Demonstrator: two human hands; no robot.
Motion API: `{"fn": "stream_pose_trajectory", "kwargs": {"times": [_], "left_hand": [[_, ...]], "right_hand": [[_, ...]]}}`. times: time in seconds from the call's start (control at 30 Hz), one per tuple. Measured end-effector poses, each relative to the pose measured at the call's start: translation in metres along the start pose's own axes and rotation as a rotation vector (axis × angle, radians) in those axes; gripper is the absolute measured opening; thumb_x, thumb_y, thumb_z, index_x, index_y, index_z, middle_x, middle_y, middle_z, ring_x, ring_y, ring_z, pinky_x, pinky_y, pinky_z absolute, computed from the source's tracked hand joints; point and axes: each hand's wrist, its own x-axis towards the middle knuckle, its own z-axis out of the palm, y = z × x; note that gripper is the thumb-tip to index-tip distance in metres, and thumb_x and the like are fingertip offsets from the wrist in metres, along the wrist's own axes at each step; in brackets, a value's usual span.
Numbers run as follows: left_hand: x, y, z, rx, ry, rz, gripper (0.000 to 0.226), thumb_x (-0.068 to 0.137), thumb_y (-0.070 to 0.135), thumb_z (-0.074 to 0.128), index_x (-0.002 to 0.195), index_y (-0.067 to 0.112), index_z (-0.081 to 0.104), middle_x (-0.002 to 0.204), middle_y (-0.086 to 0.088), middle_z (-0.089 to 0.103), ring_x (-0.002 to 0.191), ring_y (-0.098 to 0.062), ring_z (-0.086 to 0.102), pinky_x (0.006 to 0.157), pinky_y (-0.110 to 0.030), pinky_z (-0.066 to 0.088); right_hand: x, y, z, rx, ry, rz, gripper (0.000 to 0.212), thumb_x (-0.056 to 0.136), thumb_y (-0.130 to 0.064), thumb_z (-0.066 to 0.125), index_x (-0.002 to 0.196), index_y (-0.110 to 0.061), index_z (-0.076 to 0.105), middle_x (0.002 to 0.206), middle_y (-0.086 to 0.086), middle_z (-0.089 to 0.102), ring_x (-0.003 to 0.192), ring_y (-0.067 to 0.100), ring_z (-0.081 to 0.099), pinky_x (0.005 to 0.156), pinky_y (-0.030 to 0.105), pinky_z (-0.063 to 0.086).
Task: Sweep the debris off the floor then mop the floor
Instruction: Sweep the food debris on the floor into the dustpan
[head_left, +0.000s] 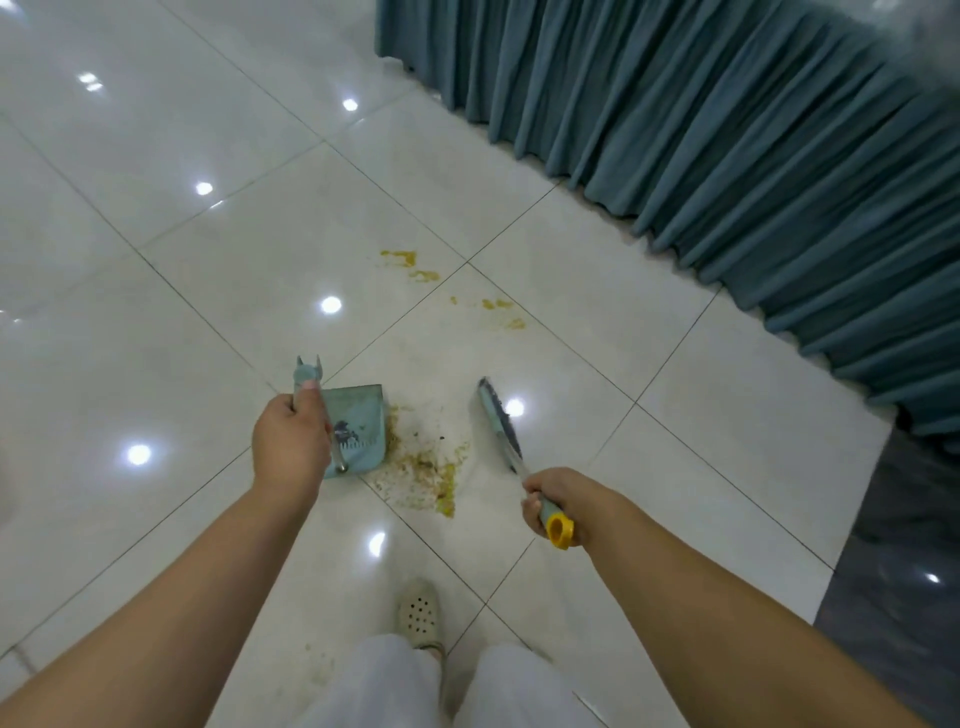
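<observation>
My left hand (291, 441) grips the upright handle of a light blue dustpan (363, 421), which rests on the white tiled floor with its lip facing right. My right hand (553, 499) holds the yellow-capped handle of a blue broom (498, 421), whose head hovers or rests just right of the dirt. Between pan and broom lies a pile of yellow-brown debris (426, 467), touching the pan's lip. Further away, yellow smears (415, 262) and smaller spots (498, 306) mark the tiles.
A long teal curtain (727, 130) hangs to the floor along the right and far side. A dark grey floor strip (893, 571) lies at the right. My foot in a beige perforated shoe (421, 613) stands just behind the debris. Glossy tiles (156, 208) stretch left.
</observation>
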Motion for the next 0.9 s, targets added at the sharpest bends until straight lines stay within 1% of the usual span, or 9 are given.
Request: {"fn": "stream_pose_trajectory", "kwargs": {"times": [0.07, 0.17, 0.3, 0.4, 0.47, 0.57, 0.67, 0.8, 0.9], "left_hand": [[0.002, 0.002, -0.001, 0.019, 0.03, -0.003, 0.042, 0.098, 0.043, 0.038, 0.071, 0.012, 0.05, 0.067, -0.005, 0.052, 0.057, -0.021, 0.048, 0.056, -0.029, 0.04], [0.004, 0.005, -0.002, 0.019, 0.067, -0.004, 0.043, 0.097, 0.042, 0.038, 0.067, 0.013, 0.047, 0.064, -0.005, 0.052, 0.056, -0.022, 0.048, 0.059, -0.031, 0.041], [0.003, 0.004, -0.002, 0.018, 0.106, -0.007, 0.044, 0.097, 0.042, 0.038, 0.068, 0.011, 0.047, 0.061, -0.005, 0.051, 0.055, -0.024, 0.047, 0.057, -0.029, 0.039], [0.004, 0.005, -0.002, 0.018, 0.136, -0.022, 0.043, 0.096, 0.044, 0.037, 0.072, 0.011, 0.049, 0.064, -0.006, 0.054, 0.064, -0.026, 0.053, 0.065, -0.037, 0.045], [0.005, 0.007, -0.001, 0.008, 0.154, -0.031, 0.044, 0.095, 0.045, 0.037, 0.071, 0.011, 0.049, 0.067, -0.008, 0.055, 0.067, -0.027, 0.054, 0.066, -0.039, 0.045], [0.005, 0.009, -0.001, -0.011, 0.198, -0.047, 0.044, 0.095, 0.046, 0.037, 0.069, 0.013, 0.049, 0.071, -0.009, 0.056, 0.068, -0.027, 0.053, 0.066, -0.04, 0.045], [0.007, 0.007, -0.004, -0.045, 0.232, -0.07, 0.044, 0.094, 0.047, 0.038, 0.07, 0.013, 0.052, 0.071, -0.009, 0.056, 0.067, -0.026, 0.052, 0.067, -0.041, 0.046], [0.008, 0.008, -0.004, -0.096, 0.236, -0.094, 0.044, 0.092, 0.05, 0.039, 0.072, 0.014, 0.053, 0.063, -0.006, 0.051, 0.057, -0.023, 0.045, 0.058, -0.033, 0.037], [0.007, 0.013, 0.001, -0.127, 0.269, -0.108, 0.043, 0.092, 0.048, 0.04, 0.068, 0.015, 0.052, 0.061, -0.006, 0.05, 0.057, -0.023, 0.044, 0.058, -0.032, 0.036]], "right_hand": [[-0.001, 0.004, 0.012, -0.011, -0.027, 0.026, 0.006, 0.096, -0.008, 0.047, 0.093, -0.004, 0.044, 0.053, 0.008, 0.044, 0.023, 0.01, 0.037, 0.029, 0.013, 0.037], [-0.007, 0.004, 0.017, -0.004, -0.074, 0.04, 0.006, 0.095, -0.008, 0.046, 0.091, -0.004, 0.044, 0.04, 0.007, 0.044, 0.024, 0.011, 0.037, 0.029, 0.014, 0.037], [-0.024, -0.011, 0.009, 0.076, -0.141, 0.004, 0.008, 0.096, -0.007, 0.043, 0.088, -0.005, 0.042, 0.04, 0.008, 0.042, 0.025, 0.01, 0.037, 0.027, 0.013, 0.036], [-0.034, -0.025, 0.006, 0.038, -0.131, -0.025, 0.006, 0.097, -0.007, 0.044, 0.091, -0.005, 0.042, 0.041, 0.008, 0.042, 0.025, 0.01, 0.037, 0.027, 0.013, 0.036], [-0.034, -0.036, 0.006, -0.065, -0.091, -0.034, 0.007, 0.096, -0.008, 0.046, 0.091, -0.004, 0.044, 0.043, 0.009, 0.045, 0.025, 0.01, 0.037, 0.028, 0.013, 0.037], [-0.025, -0.053, 0.008, -0.269, -0.003, -0.058, 0.013, 0.097, -0.011, 0.048, 0.088, -0.003, 0.046, 0.061, 0.01, 0.046, 0.023, 0.01, 0.039, 0.029, 0.012, 0.037], [-0.009, -0.066, 0.013, -0.396, 0.06, -0.077, 0.019, 0.098, -0.016, 0.047, 0.085, -0.003, 0.045, 0.068, 0.01, 0.045, 0.02, 0.011, 0.039, 0.031, 0.011, 0.038], [0.007, -0.072, 0.02, -0.477, 0.047, -0.026, 0.02, 0.099, -0.016, 0.046, 0.084, -0.001, 0.045, 0.069, 0.011, 0.046, 0.021, 0.012, 0.04, 0.032, 0.012, 0.038], [0.007, -0.077, 0.025, -0.548, 0.017, 0.001, 0.018, 0.098, -0.015, 0.047, 0.087, -0.001, 0.046, 0.071, 0.012, 0.048, 0.022, 0.012, 0.042, 0.032, 0.013, 0.039]]}}
